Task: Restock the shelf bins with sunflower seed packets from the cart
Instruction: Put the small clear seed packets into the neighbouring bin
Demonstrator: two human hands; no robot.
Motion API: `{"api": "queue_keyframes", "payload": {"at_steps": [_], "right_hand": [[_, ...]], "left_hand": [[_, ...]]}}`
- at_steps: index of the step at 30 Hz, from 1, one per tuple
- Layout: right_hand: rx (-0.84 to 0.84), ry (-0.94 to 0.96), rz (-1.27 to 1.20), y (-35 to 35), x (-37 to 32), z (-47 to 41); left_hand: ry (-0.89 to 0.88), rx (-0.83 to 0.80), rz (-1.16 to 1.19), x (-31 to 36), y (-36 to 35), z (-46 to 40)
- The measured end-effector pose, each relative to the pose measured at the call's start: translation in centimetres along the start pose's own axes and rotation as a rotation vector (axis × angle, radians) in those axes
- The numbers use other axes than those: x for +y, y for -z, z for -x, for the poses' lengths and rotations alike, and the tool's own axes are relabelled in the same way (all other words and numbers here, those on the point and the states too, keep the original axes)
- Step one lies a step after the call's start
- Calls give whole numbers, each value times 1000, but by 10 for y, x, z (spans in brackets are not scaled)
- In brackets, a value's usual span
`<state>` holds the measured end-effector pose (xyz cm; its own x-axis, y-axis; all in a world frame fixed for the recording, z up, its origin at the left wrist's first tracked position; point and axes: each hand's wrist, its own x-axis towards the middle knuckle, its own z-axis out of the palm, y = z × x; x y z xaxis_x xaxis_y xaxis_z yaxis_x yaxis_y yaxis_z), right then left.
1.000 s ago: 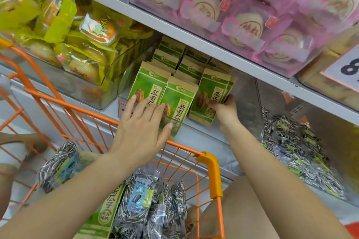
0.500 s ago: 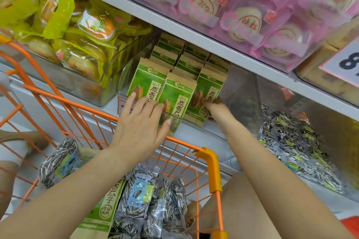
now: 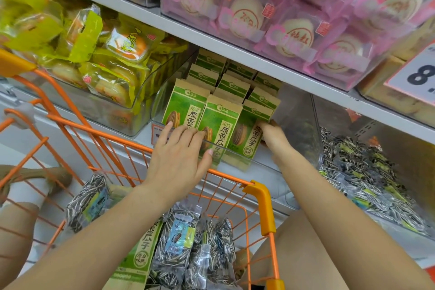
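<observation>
Head view shows you squaring up the green seed packets (image 3: 219, 129) in the clear bin (image 3: 277, 167)—left hand (image 3: 179, 160) flat against the front row, right hand (image 3: 274, 133) gripping the end packet—so next reach into the cart (image 3: 261, 198) for more.

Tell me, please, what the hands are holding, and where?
The right hand grips the rightmost front packet by its right edge; the left hand lies flat, holding nothing.

place: shop | evidence: price tag (image 3: 416, 75); stocked shelf bins (image 3: 294, 129); orange cart (image 3: 261, 198)
</observation>
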<state>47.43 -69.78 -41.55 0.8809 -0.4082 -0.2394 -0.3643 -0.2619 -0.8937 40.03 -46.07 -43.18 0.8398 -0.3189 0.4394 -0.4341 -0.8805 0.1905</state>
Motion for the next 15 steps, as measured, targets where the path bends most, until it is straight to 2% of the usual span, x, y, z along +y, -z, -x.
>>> {"api": "queue_keyframes", "payload": {"at_steps": [2, 4, 7, 9, 11, 13, 15], "right_hand": [[65, 0, -59, 6, -6, 6], [140, 87, -90, 13, -11, 19], [173, 386, -27, 15, -19, 67], [52, 597, 10, 12, -15, 107], [-135, 710, 110, 7, -7, 138], [-348, 738, 280, -2, -2, 160], [-567, 780, 618, -13, 0, 170]], "left_hand": [[2, -4, 21, -1, 0, 0], [5, -15, 62, 0, 2, -1], [33, -42, 219, 1, 16, -4], [67, -86, 386, -1, 33, -9], [59, -151, 462, -5, 55, -15], [-8, -228, 366, -11, 79, -19], [-70, -299, 207, -20, 93, -14]]}}
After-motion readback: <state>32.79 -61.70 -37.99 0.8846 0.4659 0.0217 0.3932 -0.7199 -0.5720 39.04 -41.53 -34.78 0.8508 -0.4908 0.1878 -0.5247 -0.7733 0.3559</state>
